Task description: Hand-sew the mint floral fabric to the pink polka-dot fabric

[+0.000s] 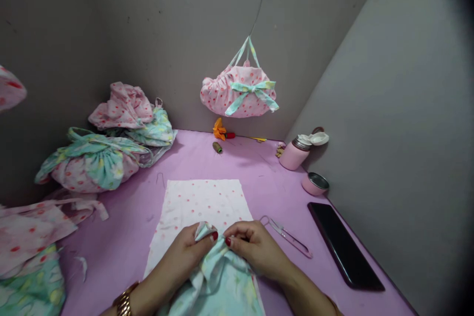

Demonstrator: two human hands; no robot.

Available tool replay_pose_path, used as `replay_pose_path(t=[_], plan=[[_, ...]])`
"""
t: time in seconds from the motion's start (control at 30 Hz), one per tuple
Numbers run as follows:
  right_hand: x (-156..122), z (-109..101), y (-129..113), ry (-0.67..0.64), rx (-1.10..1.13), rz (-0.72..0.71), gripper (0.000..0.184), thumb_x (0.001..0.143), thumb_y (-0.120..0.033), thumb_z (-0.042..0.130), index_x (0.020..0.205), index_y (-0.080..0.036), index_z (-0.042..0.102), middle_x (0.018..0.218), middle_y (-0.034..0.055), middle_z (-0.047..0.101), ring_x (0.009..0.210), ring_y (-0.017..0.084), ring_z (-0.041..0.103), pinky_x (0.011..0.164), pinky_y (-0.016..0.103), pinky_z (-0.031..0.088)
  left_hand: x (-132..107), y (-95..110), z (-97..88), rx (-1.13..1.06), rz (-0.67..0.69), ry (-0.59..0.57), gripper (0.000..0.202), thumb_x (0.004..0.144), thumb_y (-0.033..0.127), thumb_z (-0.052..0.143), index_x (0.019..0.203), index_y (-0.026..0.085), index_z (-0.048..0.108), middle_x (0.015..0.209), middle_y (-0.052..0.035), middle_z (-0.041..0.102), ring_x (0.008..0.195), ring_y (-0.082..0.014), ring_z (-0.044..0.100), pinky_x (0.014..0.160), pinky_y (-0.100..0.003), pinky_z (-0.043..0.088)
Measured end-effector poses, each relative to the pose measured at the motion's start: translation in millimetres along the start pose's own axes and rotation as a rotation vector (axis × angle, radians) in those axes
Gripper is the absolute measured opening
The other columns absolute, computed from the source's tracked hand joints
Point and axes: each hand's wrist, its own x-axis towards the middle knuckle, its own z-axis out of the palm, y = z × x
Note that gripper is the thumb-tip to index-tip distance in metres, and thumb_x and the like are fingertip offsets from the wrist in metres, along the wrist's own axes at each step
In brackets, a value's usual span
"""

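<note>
Gathered mint-green floral fabric (218, 281) hangs from both hands toward the table's near edge. My left hand (194, 247) is closed on it, thumb pressing a bunched fold. Beside it, my right hand (252, 247) pinches the same cloth, the two thumb tips almost meeting. Whether a needle or thread sits between the fingertips is too small to tell. Under the hands lies a flat white cloth with pink dots (203, 202). Just right of my right hand rest small thread snips (291, 239).
Sewn dotted and floral pieces (92, 168) are heaped at left. A dotted bag with a mint bow (244, 91) hangs on a wire. A thread spool (217, 147) lies at the back. On the right are a pink flask (294, 155), its cup (314, 185) and a black phone (344, 244).
</note>
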Motion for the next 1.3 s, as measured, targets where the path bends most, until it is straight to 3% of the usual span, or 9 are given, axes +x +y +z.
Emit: replay_pose_path(t=[0.27, 0.53, 0.67, 0.83, 1.03, 1.1, 1.17, 1.23, 1.3], plan=[[-1, 0, -4, -0.013, -0.007, -0.007, 0.027, 0.077, -0.039, 0.063, 0.081, -0.013, 0.068, 0.051, -0.0052, 0.039, 0.046, 0.006, 0.027, 0.043, 0.019, 0.021, 1, -3, -1.8, -0.028, 0.007, -0.007, 0.026, 0.075, 0.039, 0.060, 0.068, 0.015, 0.053, 0.058, 0.0049, 0.043, 0.054, -0.0098, 0.036, 0.051, -0.019, 0.030], [1, 9, -4, 0.055, -0.019, -0.071, 0.024, 0.080, -0.037, 0.060, 0.077, -0.013, 0.060, 0.050, -0.0069, 0.037, 0.044, 0.006, 0.030, 0.043, 0.019, 0.021, -7, 5, 4.9, -0.250, -0.104, -0.013, 0.031, 0.073, 0.044, 0.064, 0.073, 0.015, 0.052, 0.059, 0.0054, 0.044, 0.053, -0.0089, 0.038, 0.051, -0.019, 0.031], [-1, 14, -6, 0.085, -0.208, -0.192, 0.015, 0.086, -0.029, 0.052, 0.083, -0.015, 0.057, 0.052, -0.0072, 0.036, 0.048, 0.008, 0.031, 0.046, 0.020, 0.023, -7, 8, 6.3, -0.263, -0.131, -0.002, 0.030, 0.072, 0.041, 0.066, 0.072, 0.015, 0.051, 0.060, 0.0052, 0.046, 0.054, -0.0092, 0.040, 0.051, -0.019, 0.032], [-8, 19, -11, 0.121, -0.323, -0.317, 0.013, 0.092, -0.022, 0.037, 0.104, -0.019, 0.044, 0.063, -0.0044, 0.049, 0.054, 0.010, 0.043, 0.053, 0.021, 0.033, -6, 7, 7.9, -0.231, -0.103, -0.031, 0.027, 0.072, 0.039, 0.065, 0.071, 0.014, 0.055, 0.064, 0.0022, 0.052, 0.059, -0.0113, 0.044, 0.057, -0.021, 0.036], [-10, 27, -16, 0.218, -0.576, -0.542, 0.015, 0.087, -0.019, 0.048, 0.086, -0.021, 0.063, 0.080, 0.0028, 0.048, 0.073, 0.015, 0.051, 0.064, 0.026, 0.039, -5, 0, 8.7, -0.141, -0.024, 0.024, 0.027, 0.071, 0.037, 0.066, 0.065, 0.017, 0.049, 0.060, 0.0048, 0.044, 0.057, -0.0111, 0.040, 0.054, -0.021, 0.033], [-8, 27, -20, 0.293, -0.415, -0.568, 0.015, 0.086, -0.020, 0.050, 0.079, -0.021, 0.063, 0.086, 0.0042, 0.049, 0.076, 0.015, 0.053, 0.066, 0.026, 0.042, -3, -2, 6.9, -0.123, -0.013, 0.029, 0.028, 0.071, 0.038, 0.065, 0.065, 0.017, 0.048, 0.058, 0.0058, 0.042, 0.056, -0.0105, 0.038, 0.053, -0.020, 0.031], [-5, 19, -25, 0.420, -0.077, -0.512, 0.012, 0.087, -0.026, 0.051, 0.078, -0.021, 0.058, 0.090, 0.0044, 0.053, 0.065, 0.011, 0.054, 0.057, 0.023, 0.043, -2, -4, 4.5, -0.120, -0.017, 0.041, 0.028, 0.074, 0.040, 0.062, 0.065, 0.017, 0.049, 0.057, 0.0059, 0.042, 0.054, -0.0103, 0.037, 0.052, -0.020, 0.031], [-1, 1, -29, 0.537, 0.320, -0.382, 0.012, 0.085, -0.032, 0.054, 0.083, -0.022, 0.050, 0.079, 0.0010, 0.057, 0.045, 0.006, 0.046, 0.042, 0.017, 0.036, -2, -3, 2.4, -0.133, -0.043, 0.050, 0.027, 0.077, 0.040, 0.058, 0.066, 0.016, 0.051, 0.057, 0.0054, 0.044, 0.053, -0.0103, 0.039, 0.051, -0.020, 0.031], [1, -27, -31, 0.638, 0.600, -0.272, 0.024, 0.076, -0.034, 0.064, 0.083, -0.022, 0.045, 0.059, -0.0059, 0.050, 0.037, 0.004, 0.038, 0.036, 0.013, 0.029, -3, -1, 1.0, -0.153, -0.070, 0.047, 0.025, 0.079, 0.038, 0.055, 0.068, 0.016, 0.053, 0.057, 0.0044, 0.047, 0.053, -0.0108, 0.042, 0.051, -0.021, 0.033]])
